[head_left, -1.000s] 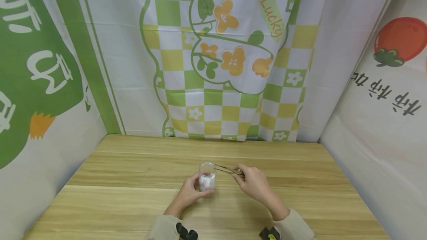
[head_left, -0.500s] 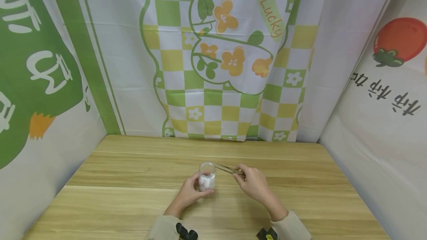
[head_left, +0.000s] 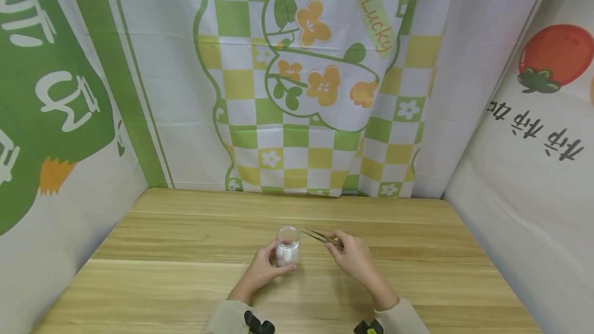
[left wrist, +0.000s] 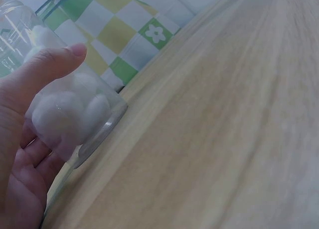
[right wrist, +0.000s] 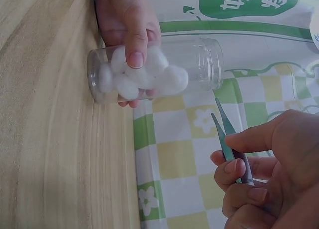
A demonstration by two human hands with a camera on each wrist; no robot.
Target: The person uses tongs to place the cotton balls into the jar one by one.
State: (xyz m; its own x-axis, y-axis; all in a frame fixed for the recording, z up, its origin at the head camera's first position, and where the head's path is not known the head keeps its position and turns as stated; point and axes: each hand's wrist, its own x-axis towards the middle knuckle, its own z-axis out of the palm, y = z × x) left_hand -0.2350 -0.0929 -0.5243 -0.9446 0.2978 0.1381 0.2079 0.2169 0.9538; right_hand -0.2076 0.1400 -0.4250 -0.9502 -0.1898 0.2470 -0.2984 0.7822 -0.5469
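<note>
A clear, lidless jar (head_left: 288,246) stands upright on the table, and white cotton balls (right wrist: 142,72) fill its lower part. My left hand (head_left: 265,267) grips the jar from its left side, thumb across the near wall and fingers behind, as the left wrist view shows with the jar (left wrist: 75,107) at close range. My right hand (head_left: 355,256) pinches metal tweezers (head_left: 323,237) between thumb and fingers. The tweezers' tips are slightly apart with nothing between them. They point at the jar's mouth from the right, a short gap away.
The wooden table (head_left: 185,231) spreads out around both hands. A checked green and yellow cloth (head_left: 297,159) hangs behind its far edge. Printed cloth walls (head_left: 524,184) stand on the left and right sides.
The right hand has drawn the tweezers slightly to the right, away from the jar's rim. The left hand and the jar have stayed in place.
</note>
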